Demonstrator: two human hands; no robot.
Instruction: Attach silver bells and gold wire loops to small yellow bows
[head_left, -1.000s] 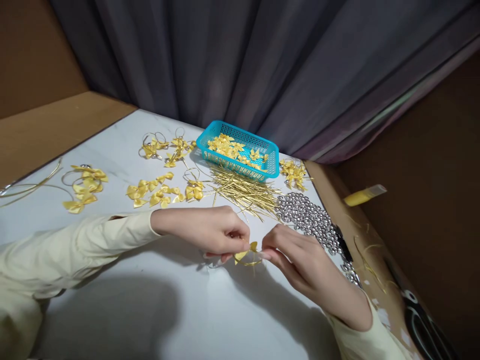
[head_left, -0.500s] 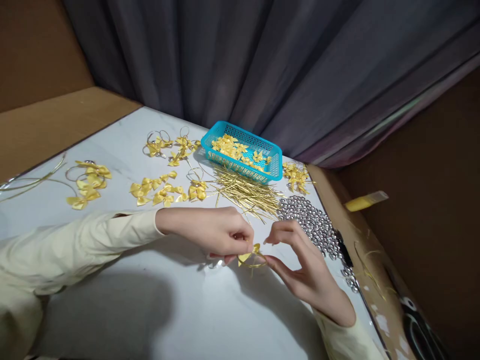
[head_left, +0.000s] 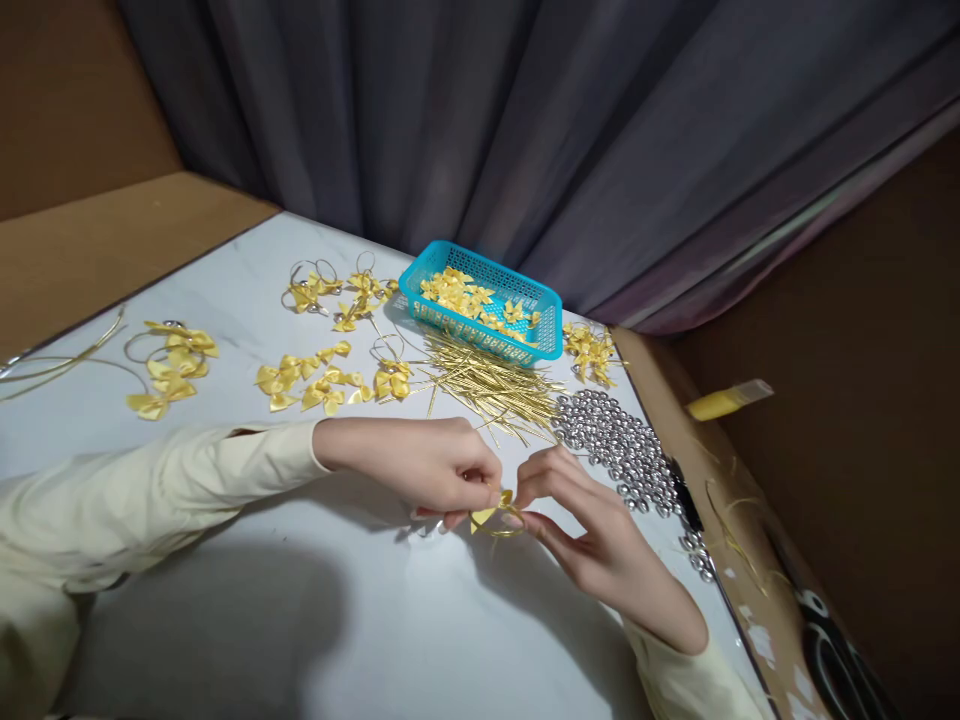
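Two hands, left (head_left: 427, 465) and right (head_left: 585, 520), pinching one yellow ribbon bow (head_left: 489, 512) to steady its gold loop; bell pile (head_left: 619, 440) at two o'clock.

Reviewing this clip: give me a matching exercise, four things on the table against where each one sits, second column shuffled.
Things:
1. yellow bow
2. teal basket
3. silver beads
4. gold wire sticks

Places:
A. heap by the table's right edge
B. pinched between left hand and right hand
C. spread just in front of the basket
D. at the back, near the curtain

Pairs: 1-B, 2-D, 3-A, 4-C
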